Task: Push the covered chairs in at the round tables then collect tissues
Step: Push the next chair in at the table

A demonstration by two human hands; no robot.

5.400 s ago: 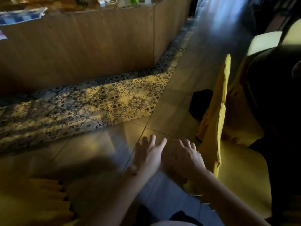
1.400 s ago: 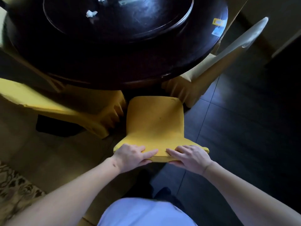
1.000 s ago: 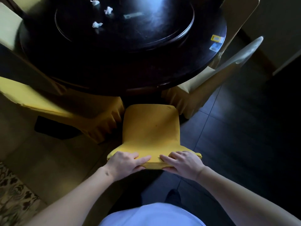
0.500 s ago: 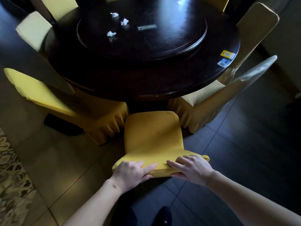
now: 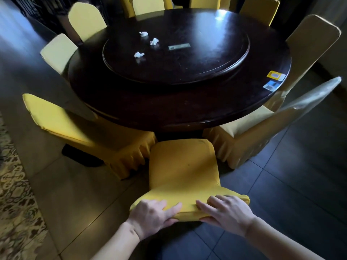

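A yellow-covered chair (image 5: 183,166) stands in front of me with its seat tucked under the dark round table (image 5: 178,109). My left hand (image 5: 153,214) and my right hand (image 5: 225,212) both grip the top edge of its backrest, fingers over the top and thumbs behind. Three crumpled white tissues lie on the table's turntable (image 5: 187,72): one tissue (image 5: 143,34) at the back, a second tissue (image 5: 154,41) beside it, a third tissue (image 5: 139,54) nearer me.
More covered chairs ring the table: a yellow chair (image 5: 56,121) at the left, a pale chair (image 5: 272,128) at the right, several at the back. Two cards (image 5: 273,79) lie near the table's right edge. A patterned floor strip (image 5: 13,203) runs along the left.
The view has lifted from the chair to take in the whole table. Both hands keep their grip on the backrest and the chair sits a little closer to the table.
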